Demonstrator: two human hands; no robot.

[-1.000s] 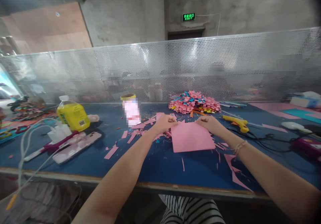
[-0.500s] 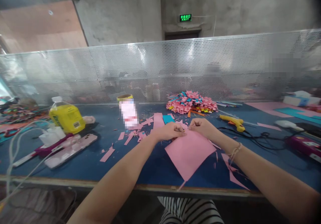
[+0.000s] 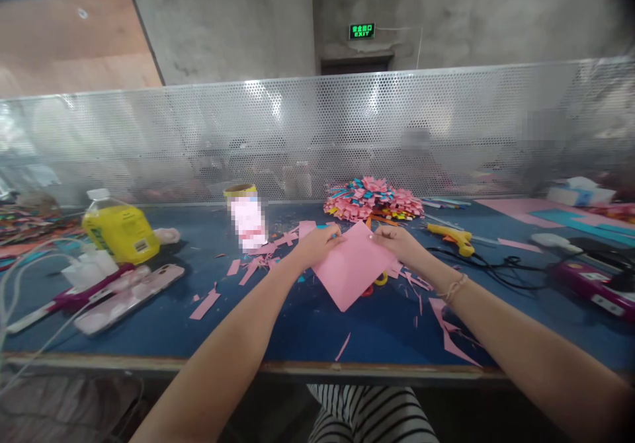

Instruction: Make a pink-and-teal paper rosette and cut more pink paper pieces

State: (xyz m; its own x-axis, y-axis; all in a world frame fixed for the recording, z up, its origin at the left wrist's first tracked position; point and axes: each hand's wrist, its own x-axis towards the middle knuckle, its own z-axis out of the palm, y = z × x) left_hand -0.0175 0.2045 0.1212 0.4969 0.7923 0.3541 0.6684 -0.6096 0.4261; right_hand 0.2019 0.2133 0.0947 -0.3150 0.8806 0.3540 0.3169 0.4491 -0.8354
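A pink paper square is held up over the blue table, one corner pointing down. My left hand pinches its upper left edge, and my right hand pinches its upper right edge. Beneath the paper, the red and yellow handles of what look like scissors peek out. Pink scraps lie left of my left hand, and more scraps lie below my right wrist. Behind my hands sits a pile of pink, blue and yellow folded paper pieces.
On the left are a yellow bottle, a phone and white cables. A tape roll stands near the perforated screen. To the right are a yellow glue gun, black cords and a purple power strip.
The pink sheet has risen away from the table's front edge, uncovering the scissor handles and a thin scrap. My hands have moved slightly apart along its upper edges. The view has shifted slightly.
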